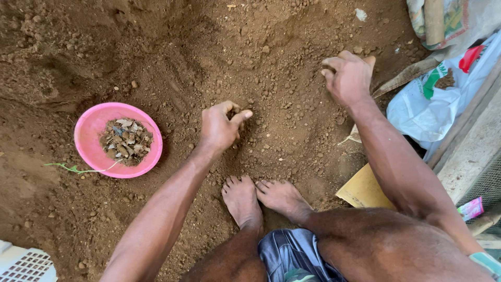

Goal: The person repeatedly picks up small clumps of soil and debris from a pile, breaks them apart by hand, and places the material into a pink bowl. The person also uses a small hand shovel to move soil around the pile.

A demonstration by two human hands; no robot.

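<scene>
I squat barefoot over a mound of loose brown soil (282, 94). My left hand (222, 128) is in the middle of the soil, fingers curled with the thumb pinched against them, seemingly on a small clump of dirt. My right hand (347, 75) rests farther right on the soil, fingers bent down into the earth. A pink plastic bowl (88, 137) lies to the left of my left hand; it holds a small heap of dry debris, stones and chips (127, 140).
My bare feet (263, 201) are planted in the soil below the hands. White plastic sacks (433, 104) and a wooden plank (472, 141) line the right side. A yellow flat sheet (362, 190) lies by my right leg. A white crate corner (23, 263) shows bottom left.
</scene>
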